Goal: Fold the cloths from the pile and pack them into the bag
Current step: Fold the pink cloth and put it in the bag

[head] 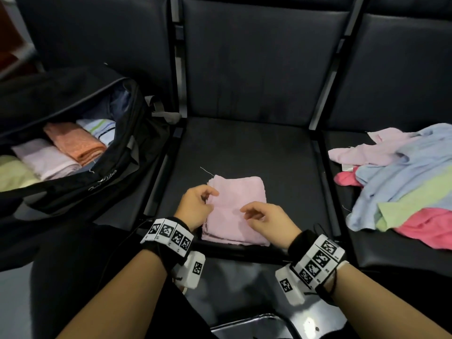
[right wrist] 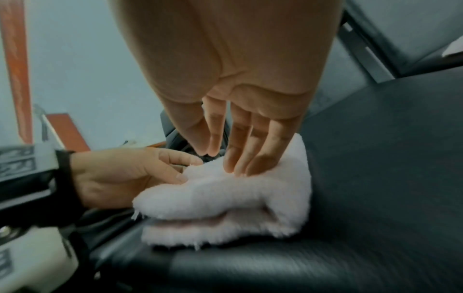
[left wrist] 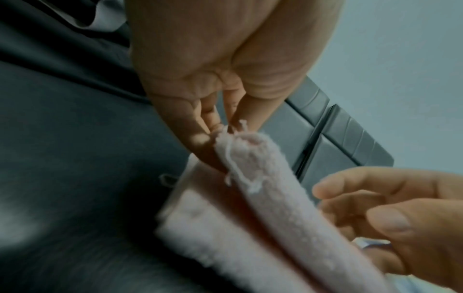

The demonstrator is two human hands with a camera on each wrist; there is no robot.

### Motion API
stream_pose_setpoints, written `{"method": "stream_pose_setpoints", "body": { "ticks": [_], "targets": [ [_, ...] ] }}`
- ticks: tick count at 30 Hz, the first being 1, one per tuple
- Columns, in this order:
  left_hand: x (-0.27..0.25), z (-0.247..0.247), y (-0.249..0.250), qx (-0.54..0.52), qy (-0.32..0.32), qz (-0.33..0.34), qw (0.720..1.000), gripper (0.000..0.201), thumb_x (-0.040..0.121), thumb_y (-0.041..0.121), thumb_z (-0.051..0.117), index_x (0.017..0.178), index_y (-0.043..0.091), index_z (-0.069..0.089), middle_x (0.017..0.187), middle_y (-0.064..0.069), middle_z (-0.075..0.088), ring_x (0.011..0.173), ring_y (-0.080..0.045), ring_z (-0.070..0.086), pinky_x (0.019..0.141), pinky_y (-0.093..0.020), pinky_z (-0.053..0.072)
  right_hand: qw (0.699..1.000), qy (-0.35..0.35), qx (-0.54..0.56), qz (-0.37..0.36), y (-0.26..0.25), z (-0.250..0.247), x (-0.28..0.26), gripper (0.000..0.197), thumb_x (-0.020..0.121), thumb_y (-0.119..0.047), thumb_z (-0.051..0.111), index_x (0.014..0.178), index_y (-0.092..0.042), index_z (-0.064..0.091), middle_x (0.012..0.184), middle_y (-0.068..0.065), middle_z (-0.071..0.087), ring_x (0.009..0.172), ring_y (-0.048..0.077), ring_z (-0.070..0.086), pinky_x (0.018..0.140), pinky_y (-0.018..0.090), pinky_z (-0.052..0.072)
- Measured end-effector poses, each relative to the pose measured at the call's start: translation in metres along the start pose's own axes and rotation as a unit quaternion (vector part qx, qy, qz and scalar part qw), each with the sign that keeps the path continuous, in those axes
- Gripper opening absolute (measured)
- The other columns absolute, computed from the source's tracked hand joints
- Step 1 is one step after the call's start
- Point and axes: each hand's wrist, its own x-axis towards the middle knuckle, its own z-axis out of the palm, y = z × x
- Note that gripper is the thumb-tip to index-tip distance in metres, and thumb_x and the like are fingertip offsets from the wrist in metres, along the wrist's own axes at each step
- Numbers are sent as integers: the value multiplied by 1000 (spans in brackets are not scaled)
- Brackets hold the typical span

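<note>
The folded pale pink terry cloth [head: 238, 211] lies near the front edge of the middle black padded seat [head: 244, 148], at about 6 o'clock in the head view. It is already several layers thick, so the folding step looks nearly done, with a last tidy of the edges in hand.

The left hand [head: 195, 209] sits at the cloth's 9 o'clock edge; the left wrist view shows its fingertips [left wrist: 213, 126] pinching a raised fold of the cloth [left wrist: 263, 178] near a loose thread. The right hand [head: 266, 220] lies over the cloth at about 4 o'clock, its grip spread: straight fingers [right wrist: 250, 156] press down on the top layer [right wrist: 225, 198] and hold nothing.

The open black fabric bag [head: 117, 167] rests on the seat at 9 o'clock, with folded cloths in orange, pale pink, pale yellow-green and striped white packed inside. The loose pile of blue, green and pink cloths [head: 403, 182] lies on the seat at 3 o'clock.

The next move probably calls for flattening the raised fold, then gripping the whole stack from both sides so the layers stay together, and carrying it left into the free space in the bag.
</note>
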Motion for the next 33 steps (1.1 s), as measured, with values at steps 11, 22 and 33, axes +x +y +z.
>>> {"method": "stream_pose_setpoints", "body": {
  "ticks": [11, 22, 33],
  "targets": [
    [-9, 13, 10, 230, -33, 59, 971, 28, 81, 2, 60, 93, 25, 72, 100, 5, 58, 94, -16, 59, 82, -27, 48, 940, -87, -316, -96, 2, 15, -13, 46, 78, -22, 63, 124, -27, 61, 117, -2, 52, 107, 20, 46, 91, 31, 41],
    [-30, 37, 21, 441, -153, 85, 880, 40, 76, 39, 66, 112, 27, 58, 113, 1, 53, 107, -27, 52, 84, -39, 43, 993, 25, -118, -9, 6, 6, 12, 23, 76, -6, 63, 93, -20, 70, 91, -5, 70, 85, 14, 63, 74, 26, 48],
    [-14, 27, 13, 382, -143, 121, 905, 21, 90, 14, 49, 100, 19, 67, 105, -2, 64, 101, -29, 58, 80, -37, 50, 948, -16, -299, -106, 22, 13, -2, 46, 71, -5, 60, 116, -13, 62, 111, 3, 59, 105, 26, 55, 86, 36, 47]
  ]
}}
